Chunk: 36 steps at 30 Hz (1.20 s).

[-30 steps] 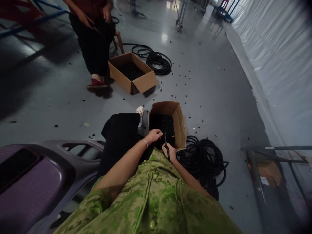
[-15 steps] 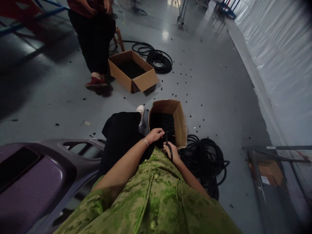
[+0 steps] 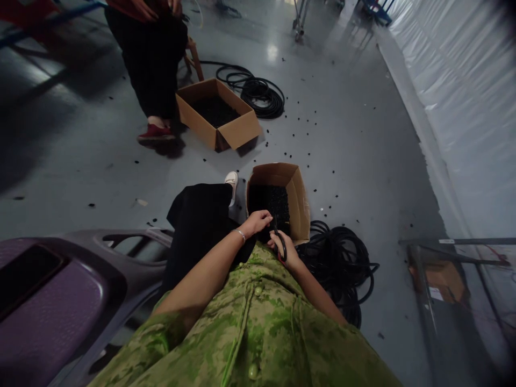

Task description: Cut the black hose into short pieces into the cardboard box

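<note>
Right hand (image 3: 288, 253) gripped scissors (image 3: 281, 244); left hand (image 3: 258, 221) curled at box (image 3: 299, 201) near edge, hold unclear. Box part-filled, black pieces (image 3: 271, 201); hose coil (image 3: 338, 263) beside looked mostly uncut.

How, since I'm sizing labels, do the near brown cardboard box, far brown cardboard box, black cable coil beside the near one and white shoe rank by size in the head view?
1. Black cable coil
2. Far brown cardboard box and near brown cardboard box: alike, not ranked
3. White shoe
</note>
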Tool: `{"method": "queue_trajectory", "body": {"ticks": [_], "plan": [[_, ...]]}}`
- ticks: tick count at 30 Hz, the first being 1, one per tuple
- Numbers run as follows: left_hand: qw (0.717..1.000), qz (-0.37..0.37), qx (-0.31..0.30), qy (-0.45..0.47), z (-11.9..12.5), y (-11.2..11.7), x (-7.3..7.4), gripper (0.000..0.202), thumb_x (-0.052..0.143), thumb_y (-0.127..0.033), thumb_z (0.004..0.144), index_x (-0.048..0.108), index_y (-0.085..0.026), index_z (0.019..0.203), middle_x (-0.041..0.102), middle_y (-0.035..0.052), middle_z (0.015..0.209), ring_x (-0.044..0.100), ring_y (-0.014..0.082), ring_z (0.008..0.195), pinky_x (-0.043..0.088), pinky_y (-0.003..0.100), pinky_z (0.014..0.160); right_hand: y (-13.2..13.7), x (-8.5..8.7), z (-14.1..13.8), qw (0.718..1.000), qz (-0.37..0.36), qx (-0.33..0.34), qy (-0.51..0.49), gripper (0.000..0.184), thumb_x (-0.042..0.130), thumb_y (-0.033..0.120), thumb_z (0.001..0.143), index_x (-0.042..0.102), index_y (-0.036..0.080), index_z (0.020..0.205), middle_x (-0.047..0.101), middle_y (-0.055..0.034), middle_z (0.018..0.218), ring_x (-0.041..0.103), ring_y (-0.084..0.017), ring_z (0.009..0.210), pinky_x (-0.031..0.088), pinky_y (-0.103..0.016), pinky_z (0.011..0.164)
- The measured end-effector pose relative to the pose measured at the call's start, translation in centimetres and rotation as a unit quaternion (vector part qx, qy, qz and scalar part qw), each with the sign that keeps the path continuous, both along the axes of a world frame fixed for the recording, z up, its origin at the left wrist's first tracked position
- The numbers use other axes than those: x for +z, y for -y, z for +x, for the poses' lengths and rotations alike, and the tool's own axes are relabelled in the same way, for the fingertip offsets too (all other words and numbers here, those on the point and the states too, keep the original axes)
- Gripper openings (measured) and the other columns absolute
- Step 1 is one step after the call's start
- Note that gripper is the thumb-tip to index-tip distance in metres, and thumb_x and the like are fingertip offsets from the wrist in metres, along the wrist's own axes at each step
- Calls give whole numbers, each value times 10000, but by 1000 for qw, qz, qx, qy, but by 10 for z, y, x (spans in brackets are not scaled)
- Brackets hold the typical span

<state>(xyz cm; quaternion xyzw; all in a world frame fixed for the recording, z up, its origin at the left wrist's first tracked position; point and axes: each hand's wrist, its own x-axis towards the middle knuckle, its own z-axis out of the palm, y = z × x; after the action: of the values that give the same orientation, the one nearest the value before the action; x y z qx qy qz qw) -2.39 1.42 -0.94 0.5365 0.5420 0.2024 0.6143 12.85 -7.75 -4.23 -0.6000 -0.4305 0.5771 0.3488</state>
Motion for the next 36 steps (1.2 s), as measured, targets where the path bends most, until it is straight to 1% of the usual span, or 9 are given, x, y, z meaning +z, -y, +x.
{"method": "queue_trajectory", "body": {"ticks": [4, 9, 14, 21, 25, 28, 32, 36], "plan": [[1000, 1, -11, 3, -1, 0, 3, 213, 575, -360, 805, 582, -156, 742, 551, -22, 617, 393, 80, 514, 297, 192, 488, 0, 1, 0, 1000, -10, -4, -6, 428, 625, 549, 812, 651, 171, 1010, 668, -23, 718, 598, -144, 635, 460, -255, 643], [999, -16, 0, 28, -1, 0, 6, 208, 575, -361, 811, 558, -164, 747, 534, -33, 620, 376, 75, 483, 271, 194, 462, 0, 6, 0, 1000, -18, -9, -19, 425, 639, 532, 811, 652, 168, 1029, 676, -26, 744, 597, -133, 633, 459, -243, 636], [999, -23, 6, 34, 0, 0, 3, 232, 601, -377, 806, 560, -162, 733, 527, -36, 600, 369, 73, 474, 261, 193, 447, -3, 14, 0, 999, -29, -17, -18, 452, 650, 549, 804, 648, 164, 1041, 677, -35, 745, 587, -130, 602, 443, -230, 583], [1000, -5, -19, 11, 1, 0, -1, 227, 607, -368, 792, 570, -163, 703, 534, -34, 577, 371, 78, 495, 262, 190, 454, -6, 19, 0, 1000, -24, -19, -5, 437, 662, 538, 785, 651, 166, 1014, 660, -26, 727, 569, -126, 579, 434, -226, 552], [1000, -2, -24, 14, 1, 1, -2, 218, 622, -365, 779, 581, -162, 713, 543, -38, 579, 377, 77, 492, 267, 191, 454, -6, 17, 0, 999, -24, -27, 1, 433, 663, 539, 780, 648, 170, 1008, 662, -25, 730, 572, -126, 584, 440, -226, 561], [999, -7, -34, 20, 2, 2, -2, 223, 633, -366, 774, 571, -164, 705, 528, -47, 562, 363, 73, 474, 262, 194, 453, -5, 14, 0, 999, -18, -28, 4, 421, 659, 543, 781, 646, 170, 976, 647, -14, 702, 557, -119, 561, 426, -218, 537], [999, -17, -49, 13, 1, 3, -3, 257, 639, -388, 785, 555, -167, 685, 504, -51, 546, 350, 69, 458, 255, 198, 453, -4, 9, 0, 1000, 6, -17, 23, 395, 618, 544, 806, 649, 169, 928, 591, 13, 625, 531, -115, 528, 427, -219, 523], [998, -23, -50, -2, 0, 1, -5, 276, 649, -389, 787, 536, -170, 663, 499, -47, 537, 360, 70, 441, 249, 198, 442, -3, -2, -3, 998, -3, -23, 60, 399, 603, 565, 787, 649, 178, 869, 526, 40, 547, 493, -112, 477, 402, -217, 479]]}}
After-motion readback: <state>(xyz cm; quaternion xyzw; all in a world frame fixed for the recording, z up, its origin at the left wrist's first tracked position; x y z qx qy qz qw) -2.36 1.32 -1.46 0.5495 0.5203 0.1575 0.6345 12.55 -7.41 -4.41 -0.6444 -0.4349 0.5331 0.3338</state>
